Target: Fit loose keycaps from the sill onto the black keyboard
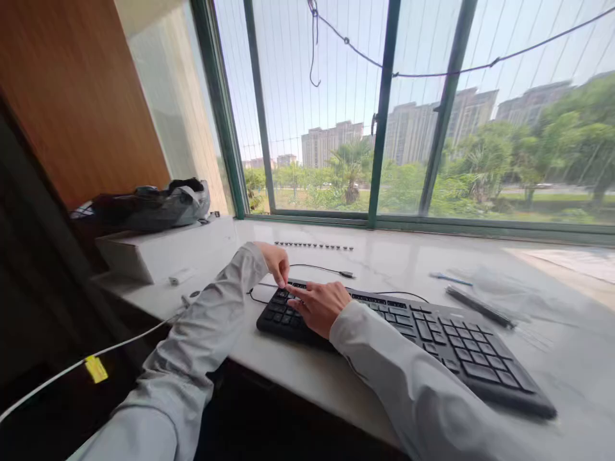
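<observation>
A black keyboard (413, 333) lies slanted on a white marble sill (394, 262) below a wide window, its far left corner pinched by the left hand (276, 261) while the right hand (319, 307) rests on its keys, index finger extended, grasping nothing.

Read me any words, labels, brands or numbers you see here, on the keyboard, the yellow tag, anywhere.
No text can be read.
Keyboard: key legends too small and blurred.
Yellow tag on the white cable: blurred, no print legible.
Small white item on the counter: no marking shows.
</observation>
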Demonstrator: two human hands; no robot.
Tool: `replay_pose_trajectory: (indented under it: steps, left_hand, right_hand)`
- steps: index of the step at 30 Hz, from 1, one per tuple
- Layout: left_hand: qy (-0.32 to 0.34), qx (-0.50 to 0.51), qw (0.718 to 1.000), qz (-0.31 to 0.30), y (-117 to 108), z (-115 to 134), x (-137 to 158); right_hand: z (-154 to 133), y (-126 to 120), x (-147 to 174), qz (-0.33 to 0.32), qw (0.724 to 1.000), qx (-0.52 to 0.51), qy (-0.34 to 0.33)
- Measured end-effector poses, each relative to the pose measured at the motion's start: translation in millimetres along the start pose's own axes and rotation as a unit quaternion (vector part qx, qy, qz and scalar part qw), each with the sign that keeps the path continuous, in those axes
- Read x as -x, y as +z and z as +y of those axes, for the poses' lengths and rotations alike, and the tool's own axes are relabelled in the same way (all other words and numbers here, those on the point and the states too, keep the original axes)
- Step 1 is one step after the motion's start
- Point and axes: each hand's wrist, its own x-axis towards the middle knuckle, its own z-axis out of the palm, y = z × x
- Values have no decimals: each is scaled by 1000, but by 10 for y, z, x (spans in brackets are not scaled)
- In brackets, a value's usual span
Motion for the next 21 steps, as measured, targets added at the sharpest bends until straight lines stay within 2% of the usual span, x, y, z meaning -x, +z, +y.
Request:
replay_pose_trajectory:
  steps: [5, 12, 21]
  left_hand:
    - [-11, 23, 1000, 10, -17, 13, -64]
    - [-78, 74, 994, -23, -23, -78, -204]
    - [-44, 92, 992, -74, -25, -146, -288]
  right_hand:
    - [-2, 29, -14, -7, 1000, 7, -4]
    - [-58, -1, -91, 7, 1000, 16, -5]
    - [-118, -4, -138, 6, 1000, 2, -4]
